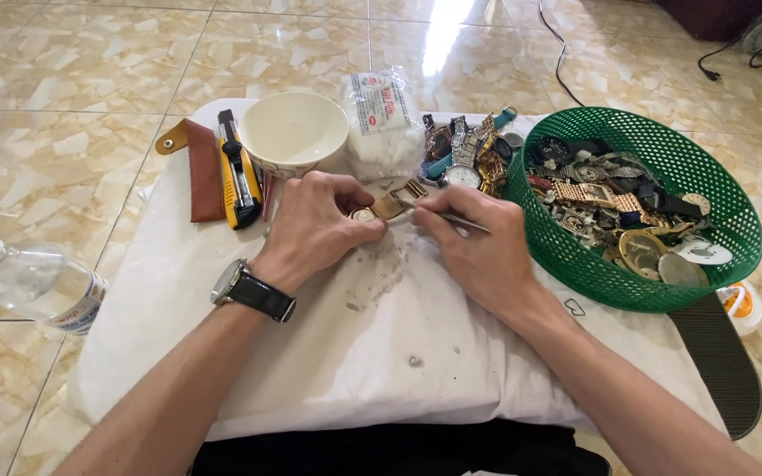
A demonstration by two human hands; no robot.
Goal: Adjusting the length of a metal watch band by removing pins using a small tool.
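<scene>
My left hand (315,225), with a black-strapped wristwatch (249,288) on its wrist, pinches a small gold watch (379,210) with a gold band against a white cloth-covered cushion (381,353). My right hand (478,242) holds a thin metal tool (451,218) whose tip touches the watch's band. Both hands meet at the middle of the cushion. Grey specks of dirt lie on the cloth just below the watch.
A white bowl (293,132), a yellow utility knife (240,172), a brown leather case (200,167) and a plastic bag of white stuff (381,119) lie at the cushion's far edge. A pile of watches (469,154) sits beside a green mesh basket (707,194) of watch parts. A clear spray bottle (37,286) lies left on the tiled floor.
</scene>
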